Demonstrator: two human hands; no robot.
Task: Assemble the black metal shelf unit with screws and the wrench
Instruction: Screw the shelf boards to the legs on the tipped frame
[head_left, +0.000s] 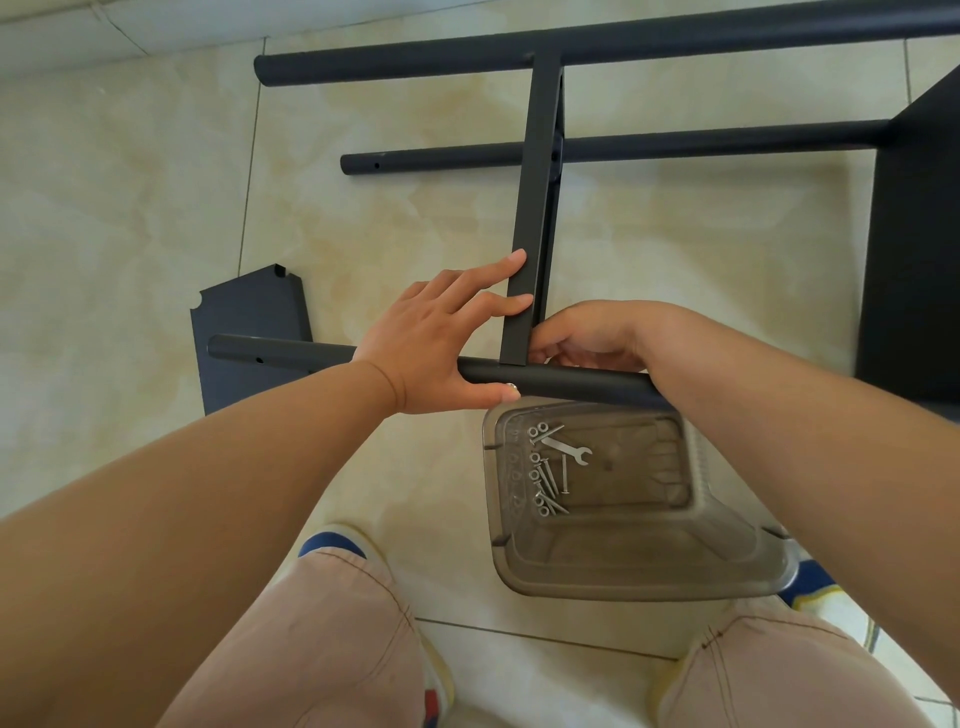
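Two hands at near tube (571, 382): left hand (436, 343) flat, right hand (587, 340) curled (grip unclear); wrench (566, 449) binned.

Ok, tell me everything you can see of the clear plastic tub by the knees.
The tub is a smoky, see-through plastic box with rounded corners and no lid, standing on the tiled floor just below the nearest black tube. Inside lie a small silver wrench and a scatter of screws along its left side. Neither hand touches it; the right forearm passes above its upper right corner.
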